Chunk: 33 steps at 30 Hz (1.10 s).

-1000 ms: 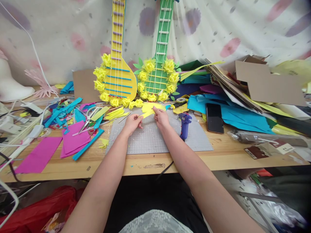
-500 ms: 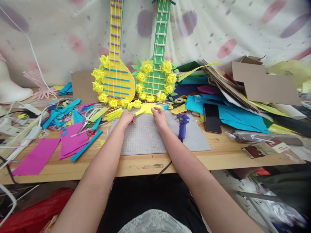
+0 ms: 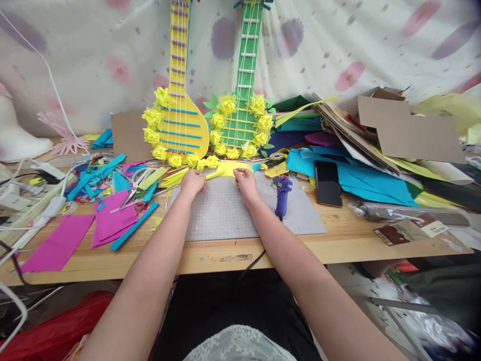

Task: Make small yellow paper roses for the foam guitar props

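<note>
A yellow piece of crepe paper (image 3: 227, 168), wide on the right and drawn out narrow on the left, stretches between my hands over the grey cutting mat (image 3: 221, 215). My left hand (image 3: 193, 183) is closed at its narrow end, fingertips partly hidden. At the wide end, my right hand (image 3: 245, 181) pinches the near edge between thumb and fingers. Just behind stand a yellow paper guitar (image 3: 184, 125) and a green one (image 3: 240, 120), both trimmed with yellow paper roses. Folded yellow strips (image 3: 175, 177) lie beside my left hand.
A blue glue gun (image 3: 282, 195) stands on the mat to the right, near a phone (image 3: 328, 183). Scissors (image 3: 137, 184), magenta sheets (image 3: 112, 215) and scraps cover the left side. Blue paper (image 3: 370, 180) and cardboard (image 3: 409, 130) pile up on the right.
My left hand has shifted slightly left and towards me, and its fingers look more curled. My right hand stays nearly in place at the yellow paper.
</note>
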Motion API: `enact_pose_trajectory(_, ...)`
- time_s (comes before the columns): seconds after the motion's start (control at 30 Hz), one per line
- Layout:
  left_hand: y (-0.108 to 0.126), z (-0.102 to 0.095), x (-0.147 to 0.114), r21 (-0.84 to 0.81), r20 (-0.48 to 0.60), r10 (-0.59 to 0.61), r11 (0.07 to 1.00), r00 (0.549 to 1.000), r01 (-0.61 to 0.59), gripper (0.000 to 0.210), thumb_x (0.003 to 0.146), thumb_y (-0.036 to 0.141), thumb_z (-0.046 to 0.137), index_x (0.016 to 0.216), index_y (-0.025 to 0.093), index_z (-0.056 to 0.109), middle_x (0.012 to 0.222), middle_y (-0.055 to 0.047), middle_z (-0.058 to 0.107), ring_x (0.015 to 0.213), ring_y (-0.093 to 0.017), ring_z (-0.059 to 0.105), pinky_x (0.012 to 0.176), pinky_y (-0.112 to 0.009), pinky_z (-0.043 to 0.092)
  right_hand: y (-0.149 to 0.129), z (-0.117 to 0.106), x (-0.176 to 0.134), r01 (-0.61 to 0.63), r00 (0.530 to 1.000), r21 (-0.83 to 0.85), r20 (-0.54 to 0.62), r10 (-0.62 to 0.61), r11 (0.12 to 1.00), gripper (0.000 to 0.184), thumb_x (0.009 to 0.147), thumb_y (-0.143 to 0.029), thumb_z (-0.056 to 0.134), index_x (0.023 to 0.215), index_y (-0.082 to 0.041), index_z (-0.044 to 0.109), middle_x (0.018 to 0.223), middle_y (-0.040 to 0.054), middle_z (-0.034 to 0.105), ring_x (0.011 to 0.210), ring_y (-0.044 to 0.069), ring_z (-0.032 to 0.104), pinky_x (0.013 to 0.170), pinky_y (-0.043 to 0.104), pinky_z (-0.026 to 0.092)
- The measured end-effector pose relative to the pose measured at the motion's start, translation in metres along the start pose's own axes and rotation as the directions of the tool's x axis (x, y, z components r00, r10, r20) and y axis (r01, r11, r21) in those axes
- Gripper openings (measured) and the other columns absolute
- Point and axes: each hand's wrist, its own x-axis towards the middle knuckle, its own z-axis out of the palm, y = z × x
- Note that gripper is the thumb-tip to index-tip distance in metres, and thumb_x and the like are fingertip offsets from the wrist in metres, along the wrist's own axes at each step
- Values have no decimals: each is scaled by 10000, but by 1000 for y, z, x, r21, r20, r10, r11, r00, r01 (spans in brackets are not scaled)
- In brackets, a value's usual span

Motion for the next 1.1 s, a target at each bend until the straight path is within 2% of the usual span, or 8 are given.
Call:
enact_pose_trajectory(0.23, 13, -60, -7, 549, -218, 187, 835, 958, -38, 206, 692, 295, 537, 856, 199, 617, 927, -96, 655, 878, -267, 587, 714, -345, 427, 1, 0, 0, 2, 1000, -13, -3, -2, 1000, 235, 655, -348, 613, 790, -184, 514, 522, -71, 428, 475, 60, 376, 443, 184, 264)
enact_pose_trajectory(0.43, -1, -75, 3, 822, -33, 274, 554, 961, -130, 307, 604, 306, 644, 873, 159, 646, 1046, -167, 586, 1044, -327, 495, 849, -387, 402, 0, 1, 0, -7, 1000, -20, 2, 7, 1000, 229, 648, -353, 625, 768, -186, 523, 521, -66, 434, 477, 61, 375, 440, 183, 264)
enact_pose_trajectory(0.6, 2, -77, 1, 816, -52, 239, 570, 970, -97, 192, 668, 243, 569, 820, 158, 652, 992, -167, 614, 978, -328, 541, 803, -401, 422, 1, 0, 0, 3, 1000, -24, 4, -3, 1000, 211, 655, -348, 613, 761, -186, 527, 522, -66, 432, 481, 62, 383, 443, 182, 270)
enact_pose_trajectory(0.77, 14, -80, -5, 636, -193, 296, 763, 935, -110, 131, 676, 251, 557, 772, 178, 609, 898, -109, 635, 893, -269, 578, 752, -359, 437, 2, 0, -1, 30, 999, -46, 15, -29, 998, 232, 651, -374, 611, 764, -190, 528, 517, -66, 438, 487, 68, 400, 447, 186, 277)
enact_pose_trajectory(0.87, 21, -67, -14, 269, -206, 280, 938, 938, -221, 126, 668, 251, 574, 758, 165, 552, 831, -62, 629, 817, -202, 596, 721, -302, 443, -2, 3, -6, 67, 995, -41, 73, -63, 997, 260, 648, -407, 611, 774, -193, 531, 513, -66, 437, 489, 68, 409, 450, 187, 280)
enact_pose_trajectory(0.97, 27, -41, -28, -252, 68, 172, 956, 983, -150, 138, 692, 245, 558, 783, 161, 498, 750, -25, 609, 687, -154, 607, 631, -266, 446, -10, 7, -16, 67, 981, -35, 185, -60, 997, 298, 652, -452, 602, 778, -192, 530, 513, -66, 455, 466, 57, 396, 446, 187, 277)
enact_pose_trajectory(1.03, 28, -21, -39, -392, 220, 138, 919, 966, -42, 180, 662, 252, 604, 760, 156, 487, 670, -4, 582, 629, -141, 598, 583, -243, 426, -15, 9, -21, 54, 966, -45, 255, -41, 998, 322, 651, -478, 596, 771, -187, 530, 523, -63, 472, 451, 49, 384, 440, 188, 275)
enact_pose_trajectory(1.1, 26, -3, -46, -434, 296, 111, 900, 949, 30, 248, 610, 272, 668, 742, 150, 496, 625, 8, 563, 600, -126, 582, 562, -224, 406, -17, 10, -24, 52, 962, -63, 270, -33, 997, 333, 647, -489, 595, 758, -184, 522, 523, -66, 476, 441, 44, 379, 435, 188, 276)
